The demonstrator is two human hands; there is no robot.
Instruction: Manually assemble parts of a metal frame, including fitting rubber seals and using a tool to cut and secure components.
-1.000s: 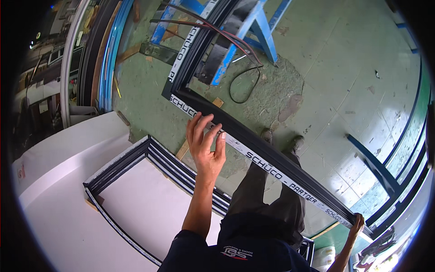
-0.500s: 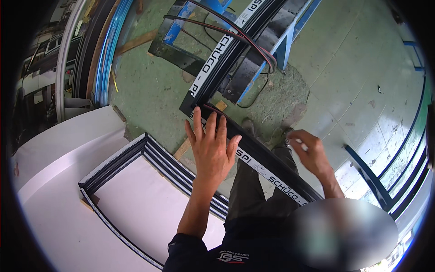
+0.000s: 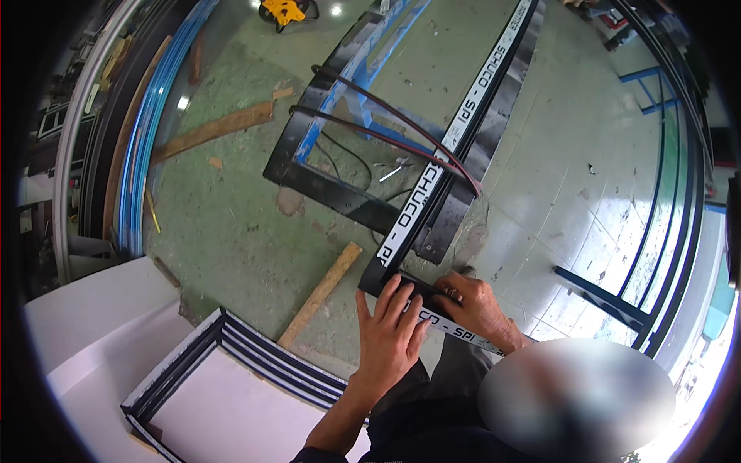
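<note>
A dark frame with white printed protective tape along its faces makes a corner in front of me. My left hand lies over the near side by this corner, its fingers stretched out and pressed on the profile. Just to the right, my right hand bears down on the inner edge of the same side with curled, closed fingers. What they hold, if anything, is hidden. A thin black and reddish flexible strip is draped in a loop across the frame's long side.
Beneath the frame are blue and black trestles. At lower left, a smaller dark frame lies on a white surface. A wooden batten and a yellow tool are on the green floor. Long profiles stand at left.
My right hand has come left onto the frame, beside my left hand. The left hand stays at the corner. The view has shifted, showing more of the frame's far end.
</note>
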